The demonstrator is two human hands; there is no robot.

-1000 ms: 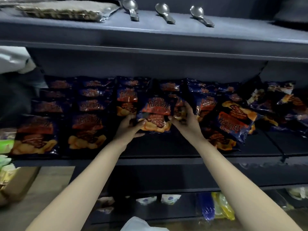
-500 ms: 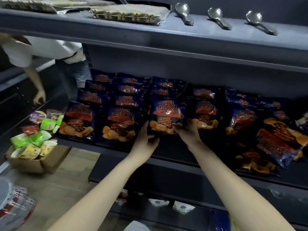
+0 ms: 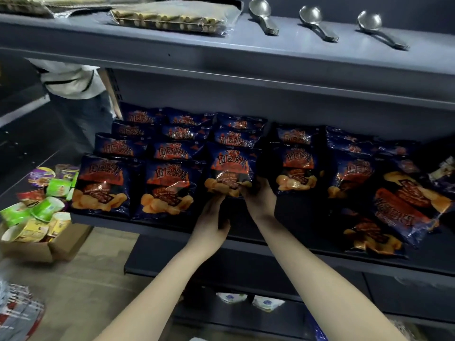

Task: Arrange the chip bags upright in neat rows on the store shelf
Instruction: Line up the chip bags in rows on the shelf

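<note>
Head view, shelf: a dark store shelf [image 3: 283, 238] sat at the middle level, with a grey upper shelf [image 3: 246, 60] above it.
Head view, rows: dark blue chip bags [image 3: 170, 153] stood upright in columns on the left half, each bag lapping the one behind so its front showed.
Head view, held bag: one chip bag [image 3: 230, 172] stood at the front of the third column, just right of two finished front bags.
Left hand: the left hand [image 3: 211, 220] reached up under the bag's lower left corner; its fingers [image 3: 218, 200] touched the bottom edge, apparently propping the bag upright. How far they were spread could not be told.
Right hand: the right hand [image 3: 261, 198] met the lower right corner, fingers curled against the bag, likely squaring it with its neighbours.
Right side: loose bags [image 3: 406, 205] lay flat or tilted, apart from the rows and not yet stood up.
Writing: large Chinese characters ran across each bag over a red flame design; smaller English text seemed to begin with "Barbecue", but the rest was too blurred to read.
Upper shelf: three metal spoons [image 3: 317, 23] and clear packs of stick snacks [image 3: 172, 19] lay there.
Left floor: a cardboard box [image 3: 44, 247] held green and yellow snack cups.
Background: another person's white top [image 3: 73, 80] showed beyond the shelf end.
</note>
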